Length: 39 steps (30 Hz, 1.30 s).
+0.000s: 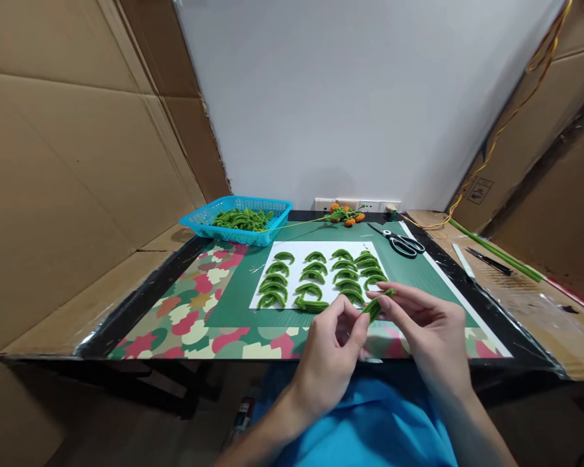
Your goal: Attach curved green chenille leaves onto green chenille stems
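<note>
Between my two hands is a green fuzzy leaf, seemingly bent from pipe cleaner, held above the table's front edge. My left hand pinches its lower left end with thumb and forefinger. The thumb and fingers of my right hand are closed on its upper right end. Just beyond them lies a white sheet bearing several rows of curved green pipe-cleaner leaves. My right fingers hide part of the sheet's near right corner.
A blue plastic basket with a heap of green pieces stands back left. Orange-and-green flowers lie at the back, with black-handled scissors to their right. Tweezers and a white-handled tool lie far right. Cardboard walls flank the table.
</note>
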### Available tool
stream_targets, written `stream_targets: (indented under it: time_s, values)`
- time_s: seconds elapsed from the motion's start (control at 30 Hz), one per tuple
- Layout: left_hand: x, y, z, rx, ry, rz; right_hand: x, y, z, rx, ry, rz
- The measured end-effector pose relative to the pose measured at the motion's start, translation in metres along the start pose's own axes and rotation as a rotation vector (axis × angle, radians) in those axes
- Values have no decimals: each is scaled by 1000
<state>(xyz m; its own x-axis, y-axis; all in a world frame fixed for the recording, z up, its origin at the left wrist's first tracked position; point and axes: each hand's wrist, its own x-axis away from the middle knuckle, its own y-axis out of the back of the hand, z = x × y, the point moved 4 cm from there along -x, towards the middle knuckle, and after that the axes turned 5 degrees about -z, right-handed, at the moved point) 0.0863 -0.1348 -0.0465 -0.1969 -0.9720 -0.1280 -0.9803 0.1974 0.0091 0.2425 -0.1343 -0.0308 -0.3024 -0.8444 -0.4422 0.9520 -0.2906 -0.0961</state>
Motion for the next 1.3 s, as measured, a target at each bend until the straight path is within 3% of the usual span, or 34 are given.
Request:
stream_targets:
  time_s: [0.1, 0.17, 0.3, 0.37, 0.57, 0.73, 1.0, 1.13, 1.3]
  values:
    - [-2, 1, 3, -11, 51, 48, 4, -1, -5, -1, 41, -54]
    - [-3, 2, 5, -6, 95, 102, 9, -1, -7, 57, 167, -122]
    - [-3, 4, 9, 49, 124, 129, 18, -5, -6, 193, 406, -116]
    - [-4, 5, 11, 77, 124, 120, 17, -4, -6, 193, 385, -108]
    - [-7, 5, 14, 136, 125, 108, 10, -3, -13, 71, 132, -94]
    - [-4, 6, 12, 104, 151, 152, 16, -2, -14, 160, 187, -110]
    - [-3, 8, 11, -7, 158, 118, 23, -3, -9, 346, 437, -76]
    - [-2, 8, 11, -17, 155, 132, 23, -3, -7, 341, 431, -89]
    - [-2, 9, 10, 8, 154, 138, 18, -2, -7, 226, 308, -100]
